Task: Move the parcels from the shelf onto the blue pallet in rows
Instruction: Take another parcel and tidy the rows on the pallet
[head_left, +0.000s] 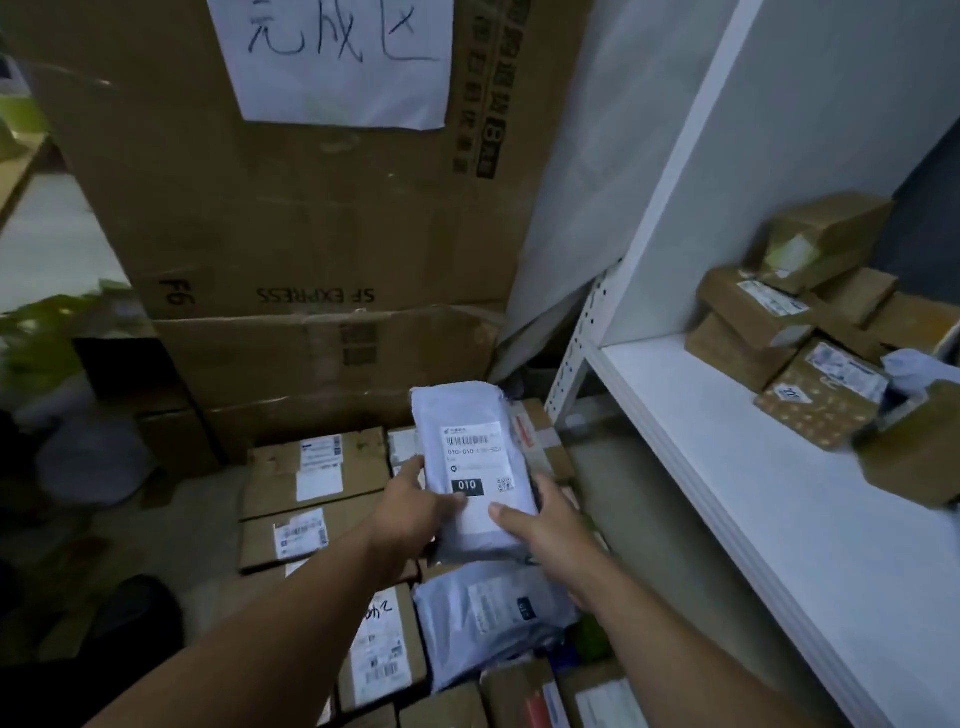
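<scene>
I hold a grey plastic mailer parcel (475, 457) with a white "010" label in both hands, above parcels lying on the floor. My left hand (410, 506) grips its lower left edge, thumb on the label. My right hand (545, 530) grips its lower right edge. Beneath it lie cardboard parcels (317, 470) in rows and another grey mailer (488, 618). The blue pallet is hidden under them. On the white shelf (727, 467) to the right, several brown box parcels (769, 317) remain in a pile.
A tall stack of large cardboard boxes (291, 223) with a handwritten paper sign (337, 57) stands behind the floor parcels. The shelf's perforated white upright (576, 353) stands just right of them. A dark shoe (135, 608) is at lower left.
</scene>
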